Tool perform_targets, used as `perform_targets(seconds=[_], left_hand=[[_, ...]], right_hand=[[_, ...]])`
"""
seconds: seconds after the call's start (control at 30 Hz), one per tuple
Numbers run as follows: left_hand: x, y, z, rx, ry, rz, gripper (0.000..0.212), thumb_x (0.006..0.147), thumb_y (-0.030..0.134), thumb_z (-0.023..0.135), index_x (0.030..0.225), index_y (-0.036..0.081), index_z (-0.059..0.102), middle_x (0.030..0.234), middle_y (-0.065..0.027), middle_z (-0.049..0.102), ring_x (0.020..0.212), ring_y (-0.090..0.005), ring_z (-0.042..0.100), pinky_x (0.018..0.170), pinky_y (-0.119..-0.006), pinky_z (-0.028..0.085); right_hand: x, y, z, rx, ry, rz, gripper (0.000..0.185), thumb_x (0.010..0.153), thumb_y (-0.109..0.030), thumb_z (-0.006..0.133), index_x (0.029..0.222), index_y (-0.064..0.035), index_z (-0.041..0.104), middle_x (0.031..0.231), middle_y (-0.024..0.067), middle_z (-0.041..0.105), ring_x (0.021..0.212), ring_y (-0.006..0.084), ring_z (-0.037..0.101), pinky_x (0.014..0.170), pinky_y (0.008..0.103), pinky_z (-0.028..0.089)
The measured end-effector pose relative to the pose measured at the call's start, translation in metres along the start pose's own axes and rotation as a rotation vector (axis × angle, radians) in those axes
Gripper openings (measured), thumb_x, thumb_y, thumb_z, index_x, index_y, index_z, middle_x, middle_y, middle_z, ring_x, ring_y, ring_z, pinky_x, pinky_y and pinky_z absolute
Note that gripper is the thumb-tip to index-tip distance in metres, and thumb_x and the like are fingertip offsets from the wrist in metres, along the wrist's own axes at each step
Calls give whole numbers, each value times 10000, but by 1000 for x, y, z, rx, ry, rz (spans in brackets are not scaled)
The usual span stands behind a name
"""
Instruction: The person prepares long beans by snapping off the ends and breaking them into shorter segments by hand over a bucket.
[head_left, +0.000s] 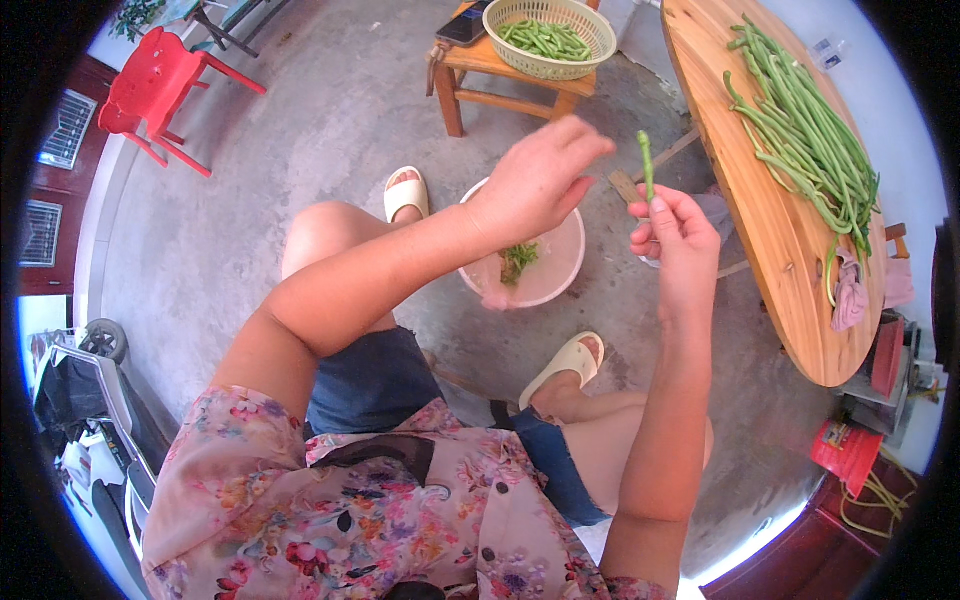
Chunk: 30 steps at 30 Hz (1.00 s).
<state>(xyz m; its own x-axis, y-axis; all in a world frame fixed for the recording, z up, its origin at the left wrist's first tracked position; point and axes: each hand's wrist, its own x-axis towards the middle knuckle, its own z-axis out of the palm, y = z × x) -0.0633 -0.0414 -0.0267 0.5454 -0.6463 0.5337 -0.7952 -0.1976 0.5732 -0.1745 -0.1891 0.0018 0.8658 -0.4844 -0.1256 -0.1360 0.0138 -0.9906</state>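
Note:
A short piece of green bean (646, 161) stands upright between the thumb and fingers of my right hand (679, 225). To its left, my left hand (544, 169) is raised with thumb and fingers apart; I see nothing in it. Below my hands a pale plastic basin (566, 262) rests on the floor, partly covered by my left forearm. Green scraps (517, 264) lie in it. Ahead, a cream slotted basket (551, 67) holds cut green bean pieces (544, 39). Long whole beans (814, 127) are heaped on the wooden table to my right.
The basket and a phone (465, 24) share a small wooden stool (491, 60). A pink cloth (849, 292) lies on the wooden table (780, 255). At far left stands a red plastic chair (161, 82). A red bucket (847, 454) is at lower right.

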Motion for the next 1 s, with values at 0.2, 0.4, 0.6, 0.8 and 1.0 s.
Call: perform_targets(seconds=[0.2,0.4,0.6,0.8,1.0], left_hand=[[14,6,-9,71,39,272,261,697,55,665,952,80,612,959,-81,548,838,-256,557,691,-354,477],[13,3,-10,246,-77,345,180,626,105,658,805,94,639,826,-27,548,784,-228,551,652,-336,459],[10,5,-4,240,-95,409,182,617,110,620,798,94,632,792,-36,523,760,-233,541,634,-336,454],[9,11,1,3,24,283,140,698,118,651,825,62,633,799,-67,543,719,-221,546,631,-316,453],[11,13,6,-1112,-2,-626,151,820,140,632,925,32,646,784,-9,612,716,-90,544,601,-249,443]], right_hand=[[1,19,3,-226,-5,-140,162,863,-107,568,969,6,619,794,33,603,646,77,540,578,219,451],[0,19,5,-456,22,-324,144,796,-77,615,920,-6,627,820,82,609,676,166,585,622,280,464],[-5,10,14,-793,89,-511,96,749,-71,635,832,-25,626,812,116,598,704,243,603,626,330,460],[-2,14,12,-383,70,-314,106,783,-112,650,823,-16,633,780,51,612,690,129,569,611,254,434],[-2,13,16,229,-1,-42,126,839,-127,622,892,-13,639,862,24,640,724,65,540,666,219,431]])
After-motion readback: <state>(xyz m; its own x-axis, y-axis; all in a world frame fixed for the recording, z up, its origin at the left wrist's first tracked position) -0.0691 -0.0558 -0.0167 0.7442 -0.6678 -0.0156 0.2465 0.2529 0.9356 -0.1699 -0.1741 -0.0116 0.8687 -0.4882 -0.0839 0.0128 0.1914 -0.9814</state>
